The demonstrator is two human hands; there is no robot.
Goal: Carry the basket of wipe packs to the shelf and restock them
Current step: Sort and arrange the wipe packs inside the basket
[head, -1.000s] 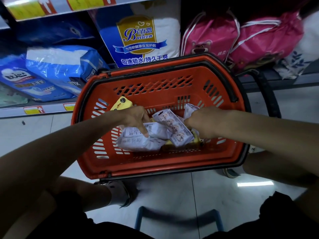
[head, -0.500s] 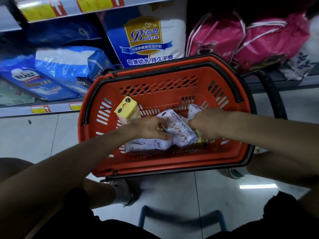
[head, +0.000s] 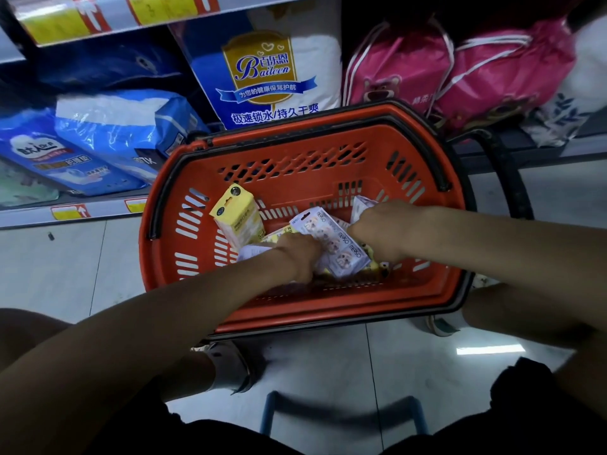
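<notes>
An orange shopping basket (head: pixel 308 310) with black handles stands on the floor in front of the bottom shelf. Inside lie several wipe packs: a pale lilac pack with cartoon faces (head: pixel 331 241), a white pack (head: pixel 253 251) and an upright yellow pack (head: pixel 236 215) at the left. My left hand (head: pixel 295 254) reaches into the basket and closes on the packs at the bottom. My right hand (head: pixel 377 228) grips the right end of the lilac pack, with another white pack (head: pixel 361 205) behind it.
The bottom shelf (head: pixel 98 211) holds blue diaper bags (head: pixel 108 133), a blue and white Baileen bag (head: pixel 266 70) and pink drawstring bags (head: pixel 460 77). My knees and shoes flank the basket on the tiled floor. A blue stool frame (head: pixel 341 418) sits below me.
My left hand has slid right and deeper into the basket, off the yellow pack, which now stands uncovered. My right hand has kept its hold on the lilac pack.
</notes>
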